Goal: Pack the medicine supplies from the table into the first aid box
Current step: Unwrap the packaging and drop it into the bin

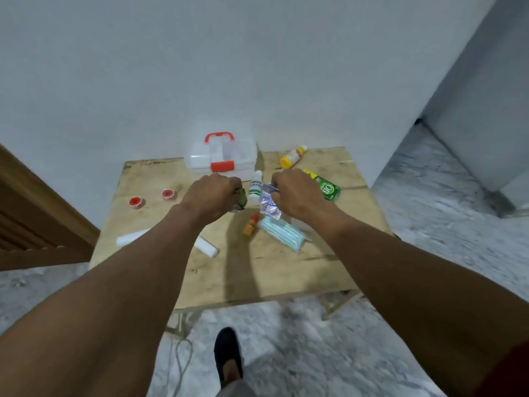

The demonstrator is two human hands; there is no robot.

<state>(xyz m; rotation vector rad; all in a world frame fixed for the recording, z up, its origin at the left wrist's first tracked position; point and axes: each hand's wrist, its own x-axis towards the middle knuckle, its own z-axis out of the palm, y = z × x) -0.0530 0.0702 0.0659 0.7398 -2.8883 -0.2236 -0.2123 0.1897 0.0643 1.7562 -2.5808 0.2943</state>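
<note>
A clear first aid box [220,156] with a red handle and red latch stands closed at the table's back edge. My left hand [210,194] is closed around a small green item [242,199] just in front of the box. My right hand [297,196] pinches a silver blister pack [269,206] that hangs down. Between the hands stands a white bottle [255,186]. A small orange dropper bottle [250,224] and a pack of blue face masks [283,234] lie below them.
On the wooden table [257,270]: two red tape rolls [137,202] at left, white bandage rolls [207,247] under my left arm, a yellow bottle [292,157] and a green packet [326,186] at right. A wall stands behind, a wooden door at left. My foot [227,356] is on the floor.
</note>
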